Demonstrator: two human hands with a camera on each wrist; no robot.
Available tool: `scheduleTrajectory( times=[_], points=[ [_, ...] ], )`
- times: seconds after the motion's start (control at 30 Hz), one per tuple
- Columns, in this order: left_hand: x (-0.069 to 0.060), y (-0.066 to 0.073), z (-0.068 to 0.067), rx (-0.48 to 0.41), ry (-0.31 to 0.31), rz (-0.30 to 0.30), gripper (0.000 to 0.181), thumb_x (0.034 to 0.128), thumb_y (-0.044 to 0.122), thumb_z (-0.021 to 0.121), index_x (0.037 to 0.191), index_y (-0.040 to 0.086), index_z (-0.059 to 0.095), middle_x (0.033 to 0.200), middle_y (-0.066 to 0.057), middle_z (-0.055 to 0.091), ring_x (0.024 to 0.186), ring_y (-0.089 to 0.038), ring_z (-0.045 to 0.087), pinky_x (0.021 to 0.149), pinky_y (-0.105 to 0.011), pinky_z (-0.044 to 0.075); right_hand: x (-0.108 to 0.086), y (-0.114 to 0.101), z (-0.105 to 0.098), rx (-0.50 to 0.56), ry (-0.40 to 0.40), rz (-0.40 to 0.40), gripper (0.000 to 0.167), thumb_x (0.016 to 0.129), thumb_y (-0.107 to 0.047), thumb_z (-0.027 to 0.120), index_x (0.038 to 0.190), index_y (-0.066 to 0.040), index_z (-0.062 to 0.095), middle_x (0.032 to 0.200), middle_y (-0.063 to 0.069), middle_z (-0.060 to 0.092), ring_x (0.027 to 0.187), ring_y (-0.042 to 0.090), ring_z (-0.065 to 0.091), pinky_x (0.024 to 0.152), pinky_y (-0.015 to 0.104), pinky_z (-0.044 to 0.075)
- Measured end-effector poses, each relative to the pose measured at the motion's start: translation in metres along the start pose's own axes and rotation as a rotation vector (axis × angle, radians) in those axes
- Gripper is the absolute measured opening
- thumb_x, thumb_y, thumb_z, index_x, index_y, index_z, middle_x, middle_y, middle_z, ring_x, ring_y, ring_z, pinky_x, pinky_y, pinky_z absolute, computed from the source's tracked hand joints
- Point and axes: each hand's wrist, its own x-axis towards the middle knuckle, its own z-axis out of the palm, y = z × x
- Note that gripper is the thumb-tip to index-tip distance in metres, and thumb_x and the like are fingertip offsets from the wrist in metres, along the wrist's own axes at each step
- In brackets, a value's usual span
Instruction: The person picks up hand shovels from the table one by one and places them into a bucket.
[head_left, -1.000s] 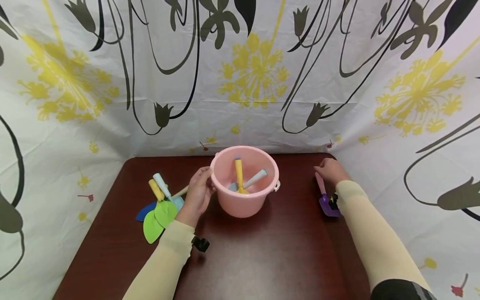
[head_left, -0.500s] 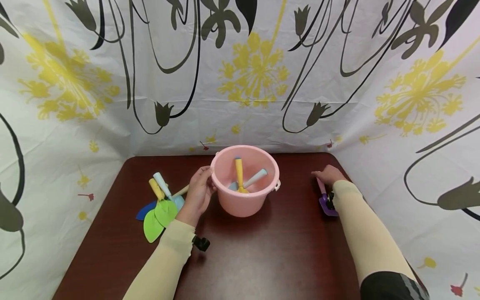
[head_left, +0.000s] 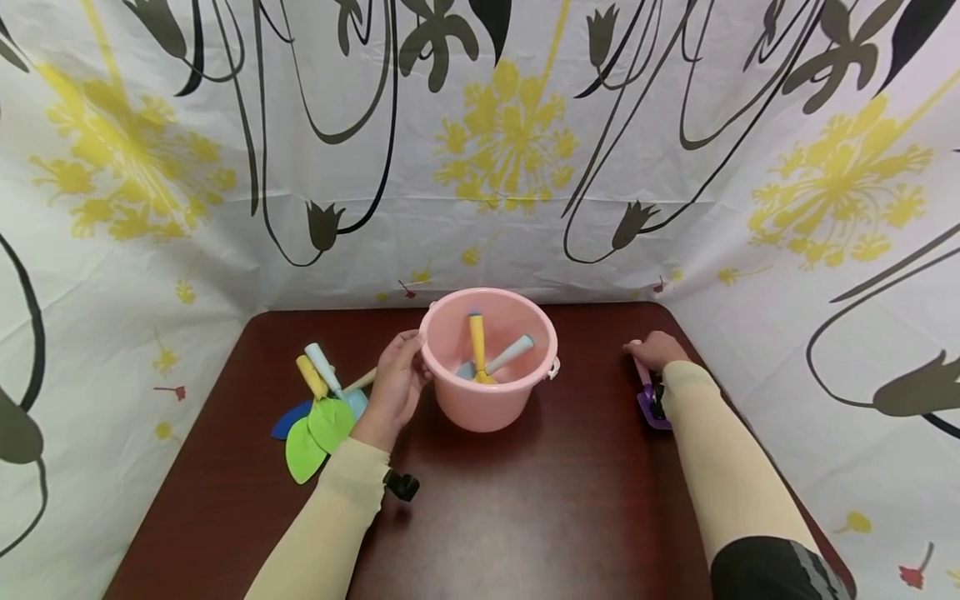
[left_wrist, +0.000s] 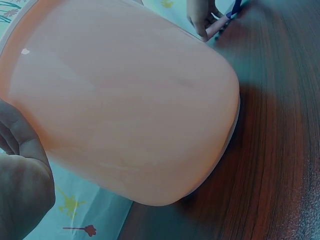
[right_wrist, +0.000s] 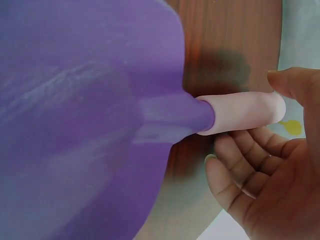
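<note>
A pink toy bucket [head_left: 483, 410] stands on the table, and my left hand [head_left: 397, 382] holds its rim at the left side. In it, a yellow-handled tool [head_left: 477, 337] and a light blue-handled tool [head_left: 512, 356] lean with their handles up. At the right, my right hand [head_left: 657, 350] has its fingers about the pink handle [right_wrist: 245, 111] of a purple toy shovel [right_wrist: 85, 130]. The shovel's blade points toward me, partly hidden by the wrist in the head view. Fingers lie below the handle and the thumb by its end in the right wrist view.
Left of the bucket lies a pile of toy sand tools: a green leaf-shaped piece [head_left: 306, 450], a light blue-handled tool [head_left: 322, 364], a yellow-handled one [head_left: 311, 377] and a blue blade [head_left: 288, 422]. A patterned curtain [head_left: 510, 250] rises behind the dark table [head_left: 525, 517].
My right hand has come slightly down and left over the shovel's handle and taken hold of it. The wrist covers more of the blade. Left hand and bucket stay put.
</note>
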Motion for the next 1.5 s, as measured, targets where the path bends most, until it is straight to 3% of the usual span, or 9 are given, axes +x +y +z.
scheduleTrajectory(
  times=[0.13, 0.4, 0.73, 1.0, 1.13, 1.33, 1.5],
  points=[
    [0.000, -0.001, 0.000, 0.001, 0.003, -0.002, 0.012, 0.1144, 0.020, 0.060, 0.120, 0.009, 0.060, 0.085, -0.001, 0.061, 0.072, -0.014, 0.053, 0.064, -0.023, 0.048, -0.006, -0.004, -0.001, 0.016, 0.010, 0.008, 0.048, 0.105, -0.046, 0.061, 0.089, -0.001, 0.060, 0.096, 0.024, 0.066, 0.085, 0.039, 0.063, 0.080, 0.054, 0.053],
    [-0.001, -0.002, -0.001, 0.007, 0.001, -0.008, 0.013, 0.1138, 0.021, 0.061, 0.121, 0.010, 0.060, 0.086, -0.001, 0.061, 0.073, -0.014, 0.053, 0.064, -0.023, 0.048, -0.004, 0.005, 0.007, 0.016, 0.052, -0.005, 0.048, 0.105, -0.047, 0.061, 0.081, -0.006, 0.061, 0.091, 0.021, 0.069, 0.083, 0.037, 0.064, 0.079, 0.052, 0.054],
    [0.000, -0.004, 0.000, 0.012, -0.001, -0.007, 0.012, 0.1133, 0.019, 0.061, 0.121, 0.010, 0.060, 0.087, -0.001, 0.061, 0.073, -0.014, 0.053, 0.064, -0.023, 0.048, -0.005, 0.008, 0.010, 0.060, 0.070, 0.001, 0.046, 0.103, -0.044, 0.060, 0.084, -0.003, 0.062, 0.091, 0.021, 0.069, 0.083, 0.038, 0.063, 0.079, 0.053, 0.053],
    [-0.001, -0.003, 0.000, 0.007, -0.005, -0.007, 0.013, 0.1138, 0.020, 0.061, 0.121, 0.009, 0.060, 0.087, -0.001, 0.060, 0.073, -0.014, 0.053, 0.064, -0.023, 0.048, -0.008, 0.007, 0.005, 0.120, 0.096, -0.013, 0.043, 0.102, -0.039, 0.053, 0.081, -0.003, 0.062, 0.086, 0.017, 0.067, 0.082, 0.035, 0.063, 0.075, 0.043, 0.050],
    [0.000, -0.003, 0.001, 0.010, -0.005, -0.007, 0.014, 0.1141, 0.021, 0.061, 0.122, 0.009, 0.061, 0.088, -0.002, 0.061, 0.073, -0.014, 0.054, 0.064, -0.023, 0.049, -0.017, 0.002, -0.002, 0.147, 0.107, -0.023, 0.045, 0.105, -0.039, 0.052, 0.091, 0.002, 0.063, 0.092, 0.021, 0.069, 0.083, 0.035, 0.066, 0.074, 0.041, 0.052],
    [0.000, -0.002, 0.001, 0.010, 0.000, -0.001, 0.013, 0.1144, 0.021, 0.060, 0.121, 0.010, 0.061, 0.088, -0.002, 0.061, 0.073, -0.014, 0.053, 0.064, -0.024, 0.049, -0.032, -0.004, -0.012, 0.206, 0.086, -0.045, 0.052, 0.111, -0.039, 0.054, 0.118, 0.011, 0.062, 0.114, 0.031, 0.069, 0.089, 0.036, 0.070, 0.076, 0.044, 0.058],
    [0.000, -0.001, 0.000, 0.011, 0.004, 0.003, 0.014, 0.1147, 0.021, 0.060, 0.122, 0.009, 0.061, 0.088, -0.002, 0.061, 0.073, -0.014, 0.053, 0.064, -0.024, 0.049, -0.040, -0.012, -0.017, 0.243, 0.105, -0.071, 0.048, 0.114, -0.041, 0.056, 0.112, 0.007, 0.062, 0.108, 0.025, 0.070, 0.088, 0.033, 0.069, 0.075, 0.041, 0.057]
  ],
)
